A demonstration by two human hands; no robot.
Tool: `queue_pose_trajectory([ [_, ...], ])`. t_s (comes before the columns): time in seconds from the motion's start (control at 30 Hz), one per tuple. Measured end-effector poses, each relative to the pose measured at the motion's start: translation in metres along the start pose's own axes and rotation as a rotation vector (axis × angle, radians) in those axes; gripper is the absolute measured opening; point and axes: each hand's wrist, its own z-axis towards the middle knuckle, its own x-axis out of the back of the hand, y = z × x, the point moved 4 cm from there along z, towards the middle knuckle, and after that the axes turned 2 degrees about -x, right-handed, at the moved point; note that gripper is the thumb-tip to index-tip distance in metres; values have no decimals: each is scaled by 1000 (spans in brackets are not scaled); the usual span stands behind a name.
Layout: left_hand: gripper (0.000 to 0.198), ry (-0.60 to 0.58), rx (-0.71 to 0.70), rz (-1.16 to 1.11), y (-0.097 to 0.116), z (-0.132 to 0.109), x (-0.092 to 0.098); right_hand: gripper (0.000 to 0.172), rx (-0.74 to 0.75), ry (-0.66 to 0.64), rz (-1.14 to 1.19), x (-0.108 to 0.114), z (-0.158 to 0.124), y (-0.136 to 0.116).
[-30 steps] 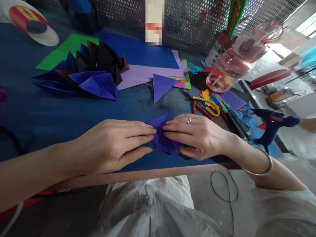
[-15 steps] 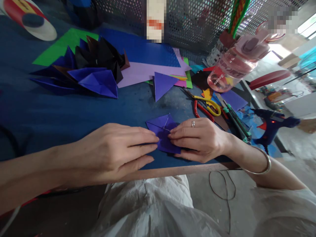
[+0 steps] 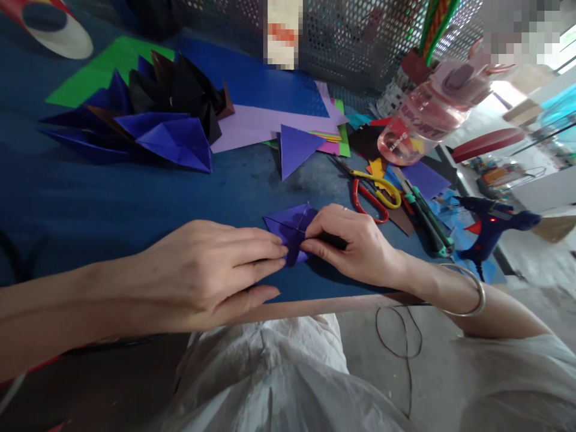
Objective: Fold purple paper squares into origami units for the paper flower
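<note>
Blue tabletop [image 3: 234, 195], purple paper [image 3: 288, 223], right hand [image 3: 357, 247] now pinching it

- two hands — a left hand [image 3: 213, 270] and a right hand [image 3: 360, 246];
- one ring [image 3: 344, 209];
- one bangle [image 3: 481, 297];
- one folded paper [image 3: 282, 223] in hand;
- one paper triangle [image 3: 297, 149];
- one fold cluster [image 3: 168, 93] — its points overlap too much to count;
- one blue sheet [image 3: 254, 75];
- one pair of scissors [image 3: 369, 176];
- one glue gun [image 3: 489, 221];
- one bottle [image 3: 414, 123];
- one roll [image 3: 67, 43];
- one floor cord [image 3: 408, 384];
- loose scraps [image 3: 429, 180], too jumbled to count
</note>
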Motion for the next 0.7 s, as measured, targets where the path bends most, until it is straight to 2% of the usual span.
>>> queue_pose_trajectory([
  [0.13, 26, 36, 1, 3, 1, 1, 1, 15, -46, 12, -40, -3, 2, -1],
  [0.33, 28, 10, -14, 30, 2, 4, 3, 18, -106, -25, -99, -8, 5, 1],
  [0.57, 27, 22, -10, 14, 1, 5, 4, 21, -79, -72, -170, -12, 6, 3],
  [0.7, 21, 65, 50, -26, 0, 8, 9, 20, -72, -76, -155, -13, 7, 4],
])
